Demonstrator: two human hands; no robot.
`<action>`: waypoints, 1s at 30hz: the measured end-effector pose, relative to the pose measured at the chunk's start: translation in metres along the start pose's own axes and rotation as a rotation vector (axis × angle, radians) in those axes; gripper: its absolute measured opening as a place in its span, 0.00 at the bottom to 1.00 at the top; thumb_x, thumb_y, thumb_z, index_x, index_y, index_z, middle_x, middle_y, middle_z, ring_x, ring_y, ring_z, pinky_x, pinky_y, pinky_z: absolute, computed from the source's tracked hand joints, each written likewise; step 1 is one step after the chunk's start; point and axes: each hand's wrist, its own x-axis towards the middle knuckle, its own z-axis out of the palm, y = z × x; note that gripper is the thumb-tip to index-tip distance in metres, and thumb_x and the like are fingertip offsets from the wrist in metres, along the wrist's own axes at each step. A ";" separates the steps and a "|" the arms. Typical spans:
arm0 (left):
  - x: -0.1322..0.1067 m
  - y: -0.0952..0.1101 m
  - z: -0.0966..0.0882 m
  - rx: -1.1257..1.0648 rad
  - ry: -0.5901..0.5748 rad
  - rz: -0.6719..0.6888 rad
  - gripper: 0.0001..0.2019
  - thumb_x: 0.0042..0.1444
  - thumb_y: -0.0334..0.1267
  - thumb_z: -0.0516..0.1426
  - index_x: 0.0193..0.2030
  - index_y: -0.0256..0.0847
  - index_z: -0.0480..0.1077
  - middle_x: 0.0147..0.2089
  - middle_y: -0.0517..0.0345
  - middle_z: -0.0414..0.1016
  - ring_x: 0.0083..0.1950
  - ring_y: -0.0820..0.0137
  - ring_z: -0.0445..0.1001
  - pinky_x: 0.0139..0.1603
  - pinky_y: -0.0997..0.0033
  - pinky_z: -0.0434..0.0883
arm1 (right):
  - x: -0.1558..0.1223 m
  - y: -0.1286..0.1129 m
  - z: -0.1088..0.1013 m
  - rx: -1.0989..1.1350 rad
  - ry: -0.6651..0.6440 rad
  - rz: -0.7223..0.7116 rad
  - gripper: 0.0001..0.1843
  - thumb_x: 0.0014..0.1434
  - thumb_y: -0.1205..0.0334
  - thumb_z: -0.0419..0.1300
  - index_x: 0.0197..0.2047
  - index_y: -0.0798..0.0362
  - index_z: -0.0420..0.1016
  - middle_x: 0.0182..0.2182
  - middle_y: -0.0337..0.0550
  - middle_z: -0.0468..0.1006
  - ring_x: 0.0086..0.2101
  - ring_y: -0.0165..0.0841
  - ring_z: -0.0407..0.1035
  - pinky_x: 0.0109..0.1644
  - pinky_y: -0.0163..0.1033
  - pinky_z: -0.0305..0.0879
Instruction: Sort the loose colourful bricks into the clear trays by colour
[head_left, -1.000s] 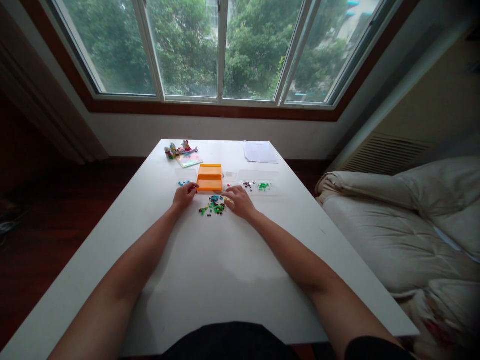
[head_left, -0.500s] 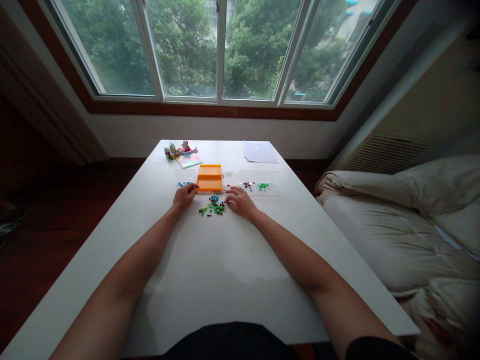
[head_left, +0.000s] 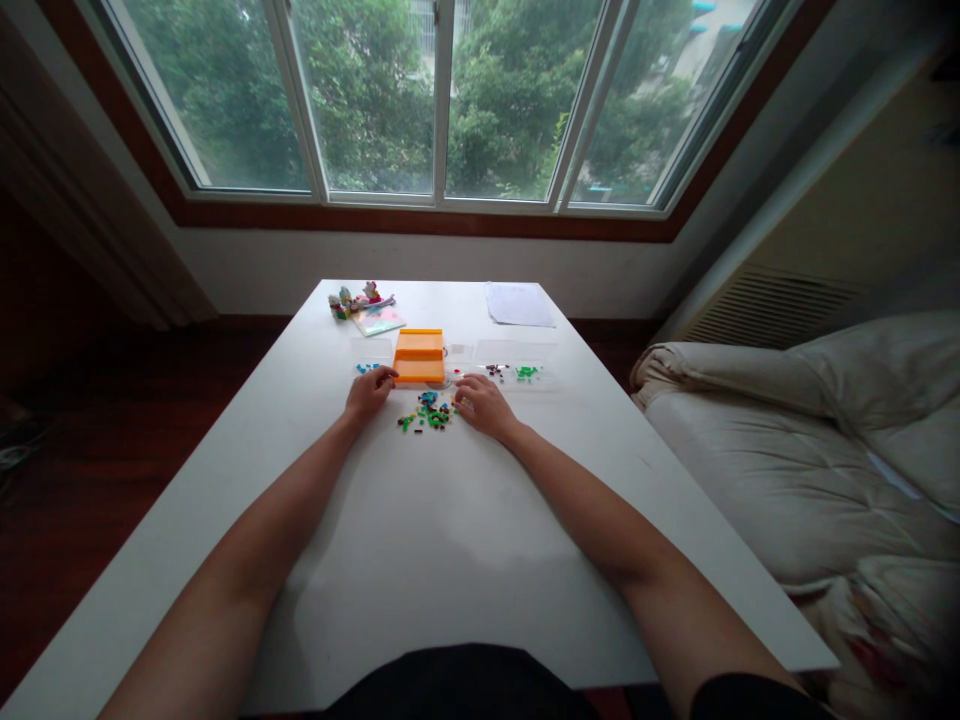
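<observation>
A loose pile of small building bricks, mostly green with blue, brown and some yellow, lies on the white table. Just right of the pile is my right hand, its fingers bent and drawn together; whatever is at the fingertips is too small to make out. My left hand rests at the near left corner of an open orange box, fingers loosely stretched, with nothing visible in them. Blue bricks sit in a clear container behind my left hand.
Clear containers right of the orange box hold brown bricks and green bricks. Assembled brick figures and a coloured booklet lie far left. Paper sheets lie far right. A cream sofa stands right of the table.
My right hand has shifted slightly right, away from the pile, uncovering a few bricks at its right edge. My left hand and the orange box have not moved.
</observation>
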 end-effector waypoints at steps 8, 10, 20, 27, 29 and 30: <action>0.000 -0.001 0.002 0.010 -0.002 0.006 0.11 0.58 0.38 0.55 0.44 0.45 0.77 0.35 0.57 0.79 0.34 0.67 0.75 0.38 0.69 0.71 | 0.001 0.000 0.005 0.011 0.039 0.047 0.04 0.60 0.61 0.63 0.38 0.49 0.79 0.49 0.47 0.76 0.55 0.43 0.64 0.60 0.51 0.61; 0.000 0.000 0.002 0.017 -0.003 0.004 0.11 0.58 0.38 0.55 0.44 0.45 0.77 0.35 0.57 0.79 0.34 0.67 0.75 0.38 0.69 0.70 | 0.002 -0.002 0.007 0.041 0.077 0.076 0.05 0.62 0.58 0.63 0.38 0.49 0.80 0.47 0.47 0.77 0.53 0.42 0.66 0.60 0.50 0.61; 0.000 -0.001 0.002 0.027 -0.006 0.018 0.11 0.58 0.38 0.55 0.43 0.45 0.77 0.35 0.57 0.79 0.34 0.66 0.74 0.38 0.68 0.70 | 0.000 -0.005 0.013 -0.061 0.087 0.119 0.02 0.58 0.62 0.65 0.37 0.50 0.79 0.48 0.49 0.75 0.54 0.44 0.64 0.60 0.52 0.62; 0.000 0.001 0.002 0.018 -0.014 0.003 0.11 0.57 0.39 0.55 0.43 0.46 0.77 0.34 0.58 0.79 0.34 0.66 0.74 0.39 0.68 0.70 | 0.003 -0.010 0.009 -0.080 0.034 0.075 0.02 0.57 0.63 0.66 0.36 0.48 0.79 0.53 0.47 0.73 0.57 0.46 0.62 0.61 0.54 0.61; 0.000 0.002 0.002 0.021 -0.013 0.003 0.11 0.57 0.38 0.55 0.43 0.46 0.77 0.34 0.58 0.79 0.33 0.66 0.74 0.39 0.67 0.70 | 0.003 -0.011 0.007 -0.091 0.021 0.059 0.03 0.57 0.63 0.66 0.37 0.48 0.79 0.55 0.47 0.72 0.58 0.47 0.60 0.62 0.55 0.59; 0.000 0.001 0.002 0.028 -0.014 0.006 0.11 0.57 0.38 0.55 0.43 0.45 0.77 0.34 0.58 0.79 0.33 0.66 0.74 0.39 0.67 0.70 | 0.003 -0.012 0.007 -0.096 0.018 0.052 0.04 0.57 0.63 0.66 0.38 0.48 0.79 0.56 0.47 0.72 0.59 0.47 0.60 0.62 0.56 0.59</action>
